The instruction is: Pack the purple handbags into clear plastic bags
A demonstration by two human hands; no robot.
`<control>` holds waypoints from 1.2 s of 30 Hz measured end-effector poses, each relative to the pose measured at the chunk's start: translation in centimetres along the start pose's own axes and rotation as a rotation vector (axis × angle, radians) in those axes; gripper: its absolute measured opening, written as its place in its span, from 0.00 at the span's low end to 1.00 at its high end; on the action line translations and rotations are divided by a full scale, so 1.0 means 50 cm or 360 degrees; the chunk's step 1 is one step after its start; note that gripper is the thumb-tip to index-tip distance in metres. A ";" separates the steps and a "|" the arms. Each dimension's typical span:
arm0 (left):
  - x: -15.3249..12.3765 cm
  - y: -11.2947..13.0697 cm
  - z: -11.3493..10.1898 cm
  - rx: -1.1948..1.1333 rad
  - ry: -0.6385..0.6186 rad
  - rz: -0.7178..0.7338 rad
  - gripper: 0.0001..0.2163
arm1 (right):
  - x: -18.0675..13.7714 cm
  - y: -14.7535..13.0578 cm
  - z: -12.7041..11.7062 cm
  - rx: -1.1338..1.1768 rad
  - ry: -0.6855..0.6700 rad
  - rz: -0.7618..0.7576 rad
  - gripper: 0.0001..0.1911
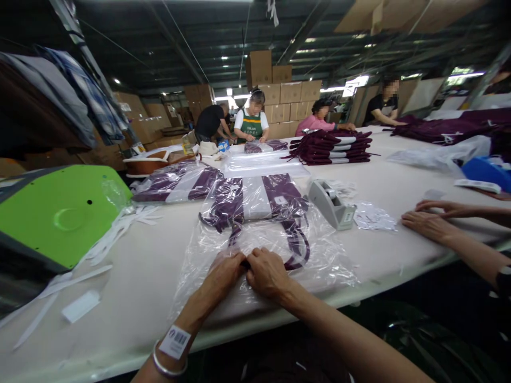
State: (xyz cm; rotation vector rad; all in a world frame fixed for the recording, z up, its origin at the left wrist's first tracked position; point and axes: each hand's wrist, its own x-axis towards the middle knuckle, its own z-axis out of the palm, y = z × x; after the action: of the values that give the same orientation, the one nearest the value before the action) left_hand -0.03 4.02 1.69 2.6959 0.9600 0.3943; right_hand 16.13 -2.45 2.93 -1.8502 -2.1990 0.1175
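A clear plastic bag (319, 255) lies on the white table (139, 276) in front of me, with a folded purple and white garment (255, 199) inside it. My left hand (221, 274) and my right hand (267, 274) rest side by side at the bag's near open end. Both have their fingers curled and pinching the plastic edge. A dark purple strap (297, 244) of the garment curves just beyond my right hand.
A grey tape dispenser (331, 205) stands right of the bag. Another person's two hands (429, 218) rest at the right edge. Bagged garments (179, 183), a purple stack (333, 146), a green machine cover (59, 213), paper strips (115, 234), and several workers at the far end.
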 end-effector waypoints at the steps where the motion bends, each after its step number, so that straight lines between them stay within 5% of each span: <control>1: 0.001 -0.008 -0.002 -0.0030 0.0003 0.0032 0.07 | 0.000 -0.002 0.001 -0.0004 0.0014 0.0000 0.14; 15: 0.004 -0.024 -0.019 0.0004 -0.0130 0.0110 0.07 | -0.037 0.044 -0.033 -0.0182 -0.0035 0.0047 0.09; 22: -0.019 -0.067 -0.042 -0.0050 -0.0133 0.0071 0.10 | -0.062 0.127 -0.045 0.0030 -0.0035 0.0191 0.12; 27: -0.021 -0.020 -0.024 -0.0057 -0.0100 0.0097 0.09 | -0.050 0.153 -0.087 0.0627 -0.0340 0.0161 0.25; 31: -0.013 0.036 0.007 0.0059 -0.0060 0.0149 0.04 | -0.021 0.136 -0.105 0.0780 -0.0449 0.0188 0.23; 36: -0.014 0.050 0.014 0.0074 0.0013 0.0198 0.08 | 0.005 0.118 -0.074 0.1018 -0.0455 0.0298 0.14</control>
State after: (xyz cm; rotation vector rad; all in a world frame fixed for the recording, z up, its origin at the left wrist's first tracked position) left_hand 1.11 1.58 1.73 2.8070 0.8159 0.4127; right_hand 22.64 -1.51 5.15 -1.7166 -1.8207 1.0441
